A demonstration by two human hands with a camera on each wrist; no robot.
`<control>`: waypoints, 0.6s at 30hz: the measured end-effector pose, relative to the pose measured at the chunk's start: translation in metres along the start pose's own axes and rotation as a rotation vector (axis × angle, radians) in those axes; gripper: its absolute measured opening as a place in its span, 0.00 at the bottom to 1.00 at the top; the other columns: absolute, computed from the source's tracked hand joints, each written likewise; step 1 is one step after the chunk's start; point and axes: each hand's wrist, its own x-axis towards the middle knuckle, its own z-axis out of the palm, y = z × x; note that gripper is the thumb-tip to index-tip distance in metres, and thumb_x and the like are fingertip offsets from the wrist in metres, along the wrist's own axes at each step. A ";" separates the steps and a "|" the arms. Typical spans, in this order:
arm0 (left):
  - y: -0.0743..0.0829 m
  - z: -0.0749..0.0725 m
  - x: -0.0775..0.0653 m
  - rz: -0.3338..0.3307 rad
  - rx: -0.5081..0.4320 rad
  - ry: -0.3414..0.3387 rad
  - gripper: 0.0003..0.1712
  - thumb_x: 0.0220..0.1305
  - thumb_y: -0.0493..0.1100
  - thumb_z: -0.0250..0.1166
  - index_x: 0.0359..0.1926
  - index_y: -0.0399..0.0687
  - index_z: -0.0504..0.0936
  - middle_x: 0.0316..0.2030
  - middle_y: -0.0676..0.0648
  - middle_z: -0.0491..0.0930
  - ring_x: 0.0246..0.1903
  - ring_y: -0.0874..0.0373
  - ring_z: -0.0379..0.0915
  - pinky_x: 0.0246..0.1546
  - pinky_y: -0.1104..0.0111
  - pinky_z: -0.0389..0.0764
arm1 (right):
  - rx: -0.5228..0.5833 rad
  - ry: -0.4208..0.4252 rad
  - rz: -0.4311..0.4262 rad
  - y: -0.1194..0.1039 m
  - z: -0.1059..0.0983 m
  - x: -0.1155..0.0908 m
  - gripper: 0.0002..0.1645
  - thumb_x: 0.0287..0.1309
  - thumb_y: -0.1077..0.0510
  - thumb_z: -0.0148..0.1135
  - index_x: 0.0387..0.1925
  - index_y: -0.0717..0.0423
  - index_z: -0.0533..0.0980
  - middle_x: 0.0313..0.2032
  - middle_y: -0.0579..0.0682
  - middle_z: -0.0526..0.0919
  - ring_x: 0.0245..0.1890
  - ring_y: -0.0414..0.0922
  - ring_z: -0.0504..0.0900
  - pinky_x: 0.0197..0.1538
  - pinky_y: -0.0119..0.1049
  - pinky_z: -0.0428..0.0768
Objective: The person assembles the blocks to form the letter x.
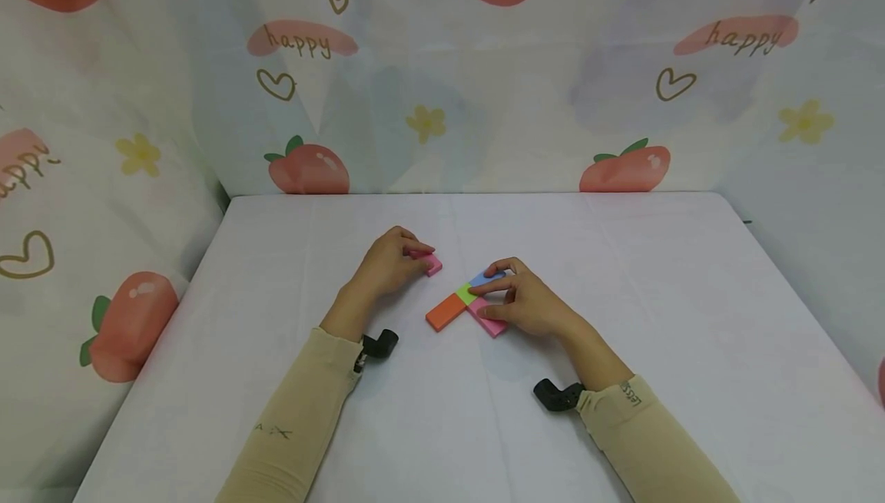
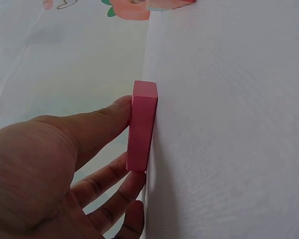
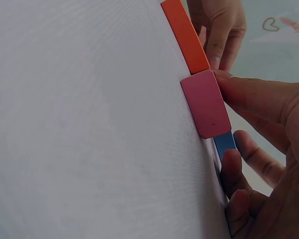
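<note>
My left hand (image 1: 387, 263) pinches a small pink block (image 2: 142, 127) between thumb and fingers, low at the white tabletop. Right of it, several flat blocks form a branching shape. An orange block (image 1: 445, 312) lies at its near left end, a green block (image 1: 465, 294) in the middle, a blue block (image 1: 482, 279) beyond, and a second pink block (image 1: 492, 326) angles toward the near right. My right hand (image 1: 535, 305) spreads over this shape, its thumb on the second pink block and other fingertips at the green and blue ones, partly covering them.
The blocks lie on a white cloth-covered table (image 1: 442, 426). A patterned cloth (image 1: 505, 96) stands along its far edge, with similar cloth at the left and right. Black wrist cameras (image 1: 556, 395) jut from both sleeves near the tabletop.
</note>
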 end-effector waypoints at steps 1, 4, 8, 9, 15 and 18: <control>0.000 0.000 0.000 0.001 -0.001 -0.001 0.16 0.68 0.47 0.72 0.55 0.55 0.90 0.53 0.50 0.76 0.53 0.52 0.74 0.58 0.57 0.75 | -0.001 -0.001 -0.001 0.000 0.000 0.000 0.21 0.60 0.54 0.75 0.55 0.43 0.87 0.65 0.49 0.68 0.39 0.46 0.74 0.44 0.37 0.73; 0.000 0.000 0.000 0.002 -0.009 -0.004 0.15 0.68 0.47 0.71 0.54 0.56 0.90 0.53 0.50 0.76 0.53 0.52 0.74 0.57 0.57 0.75 | 0.001 -0.001 0.001 -0.001 0.000 0.000 0.21 0.60 0.54 0.75 0.55 0.42 0.87 0.64 0.49 0.68 0.39 0.46 0.74 0.44 0.37 0.73; 0.000 -0.001 0.000 0.007 -0.007 -0.009 0.15 0.68 0.47 0.71 0.54 0.56 0.90 0.53 0.50 0.76 0.53 0.53 0.74 0.56 0.58 0.75 | 0.001 0.000 0.008 -0.002 0.000 0.001 0.20 0.60 0.53 0.75 0.55 0.42 0.87 0.65 0.49 0.68 0.40 0.46 0.74 0.44 0.38 0.73; 0.000 -0.001 0.000 0.010 -0.006 -0.011 0.15 0.68 0.47 0.71 0.54 0.56 0.90 0.53 0.50 0.77 0.53 0.53 0.74 0.56 0.58 0.75 | 0.001 0.000 0.010 -0.002 0.000 0.001 0.20 0.60 0.53 0.75 0.55 0.42 0.87 0.65 0.49 0.68 0.40 0.46 0.74 0.44 0.38 0.73; 0.000 -0.001 0.001 0.012 -0.009 -0.011 0.15 0.68 0.47 0.71 0.54 0.56 0.90 0.53 0.49 0.77 0.53 0.53 0.74 0.57 0.58 0.75 | -0.009 0.000 0.015 -0.003 0.000 0.001 0.21 0.61 0.53 0.75 0.56 0.41 0.86 0.65 0.49 0.68 0.40 0.46 0.74 0.44 0.38 0.73; -0.001 -0.001 0.000 0.001 -0.014 -0.012 0.15 0.68 0.47 0.72 0.54 0.56 0.90 0.53 0.49 0.77 0.53 0.52 0.74 0.57 0.58 0.75 | -0.013 0.001 0.019 -0.002 0.001 0.001 0.21 0.61 0.52 0.75 0.56 0.41 0.87 0.65 0.49 0.68 0.40 0.46 0.74 0.44 0.37 0.73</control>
